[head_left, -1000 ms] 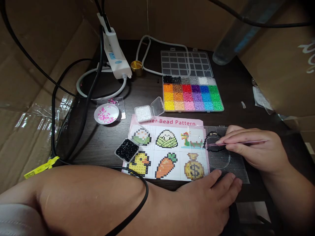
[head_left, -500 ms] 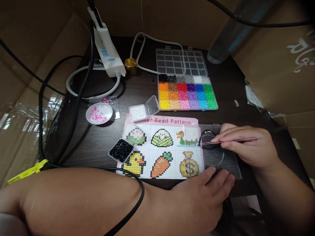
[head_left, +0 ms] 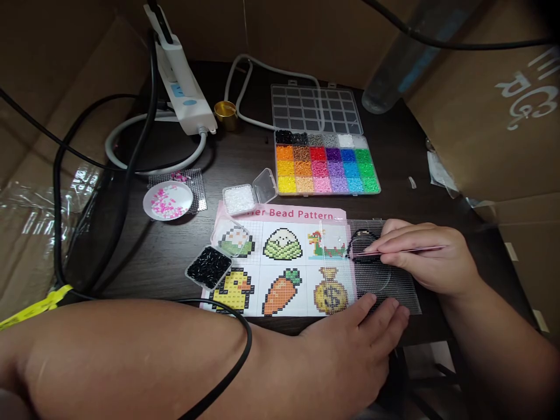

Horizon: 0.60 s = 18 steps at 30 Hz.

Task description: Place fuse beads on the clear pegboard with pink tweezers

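- Two hands work at one clear, studded pegboard (head_left: 385, 286): the right hand (head_left: 426, 259) pinches slim tweezers (head_left: 400, 251), tips at a black bead outline (head_left: 361, 245); the left hand (head_left: 356, 353), fingers flat and empty, presses the board's near edge.
- One paper pattern sheet (head_left: 284, 262) — six pixel pictures — lies at nine o'clock of the pegboard.
- One gridded bead case (head_left: 326, 163) at twelve o'clock; two small tubs, white (head_left: 240, 199) and black (head_left: 209, 267); a black cable (head_left: 227, 373) crosses the left forearm.

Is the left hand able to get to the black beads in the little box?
Probably yes. The left hand rests on the pegboard's edge, and the open box of black beads lies nearby to its left, with only the flat pattern sheet between.
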Available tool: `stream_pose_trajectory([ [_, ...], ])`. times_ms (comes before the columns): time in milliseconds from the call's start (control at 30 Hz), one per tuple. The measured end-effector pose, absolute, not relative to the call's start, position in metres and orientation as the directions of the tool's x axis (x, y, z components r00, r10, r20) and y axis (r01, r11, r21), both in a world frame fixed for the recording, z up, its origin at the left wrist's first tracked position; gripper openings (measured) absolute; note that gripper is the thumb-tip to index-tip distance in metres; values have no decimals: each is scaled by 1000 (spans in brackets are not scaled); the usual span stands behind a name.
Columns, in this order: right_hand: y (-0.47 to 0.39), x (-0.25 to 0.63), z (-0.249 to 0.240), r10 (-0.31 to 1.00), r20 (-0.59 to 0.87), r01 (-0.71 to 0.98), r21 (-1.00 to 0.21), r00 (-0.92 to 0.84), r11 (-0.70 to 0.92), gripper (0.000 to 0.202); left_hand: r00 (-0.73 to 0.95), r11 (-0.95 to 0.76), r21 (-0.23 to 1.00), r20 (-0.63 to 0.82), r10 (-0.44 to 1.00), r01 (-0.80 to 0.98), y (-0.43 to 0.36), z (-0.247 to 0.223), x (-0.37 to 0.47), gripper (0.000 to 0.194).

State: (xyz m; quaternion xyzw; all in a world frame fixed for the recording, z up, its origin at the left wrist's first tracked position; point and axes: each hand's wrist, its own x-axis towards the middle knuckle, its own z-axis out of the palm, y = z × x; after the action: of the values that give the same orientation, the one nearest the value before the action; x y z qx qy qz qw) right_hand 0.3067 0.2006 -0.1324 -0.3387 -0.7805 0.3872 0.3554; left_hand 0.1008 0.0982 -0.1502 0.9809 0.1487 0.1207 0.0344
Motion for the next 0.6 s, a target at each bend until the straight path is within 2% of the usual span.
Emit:
stream_pose_trajectory([
  [600, 200, 307, -131, 791, 298, 237, -846, -534, 478, 34, 926, -950, 101, 213, 312, 296, 99, -148, 101, 38],
])
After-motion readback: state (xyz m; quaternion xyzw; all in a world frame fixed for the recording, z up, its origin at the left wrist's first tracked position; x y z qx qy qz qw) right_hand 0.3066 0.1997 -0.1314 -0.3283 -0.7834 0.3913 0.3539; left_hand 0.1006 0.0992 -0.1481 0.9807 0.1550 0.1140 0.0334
